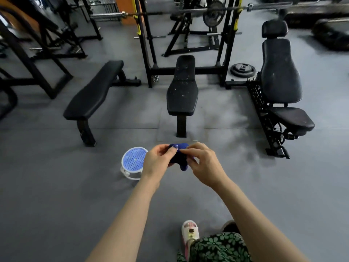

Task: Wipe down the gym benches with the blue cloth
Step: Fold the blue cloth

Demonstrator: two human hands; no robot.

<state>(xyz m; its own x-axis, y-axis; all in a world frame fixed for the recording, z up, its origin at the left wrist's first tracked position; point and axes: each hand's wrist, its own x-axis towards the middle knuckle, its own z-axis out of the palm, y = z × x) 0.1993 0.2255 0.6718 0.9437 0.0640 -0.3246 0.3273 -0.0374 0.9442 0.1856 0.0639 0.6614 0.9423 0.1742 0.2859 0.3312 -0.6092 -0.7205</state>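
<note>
A bunched blue cloth (pixel 180 157) hangs between my two hands in front of me, above the grey floor. My left hand (pixel 157 163) pinches its left side and my right hand (pixel 204 164) pinches its right side. Three black padded benches stand ahead. A flat bench (pixel 92 91) lies at the left, angled away. The middle bench (pixel 182 87) is speckled with white spots and runs under a rack. An adjustable bench (pixel 281 76) with a raised back stands at the right. Neither hand touches a bench.
A small white bucket with a blue perforated lid (pixel 133 162) stands on the floor just left of my left hand. A black and yellow rack (pixel 149 53) with a barbell stands behind the middle bench. A weight plate (pixel 242 69) lies on the floor. My slippered foot (pixel 189 231) is below.
</note>
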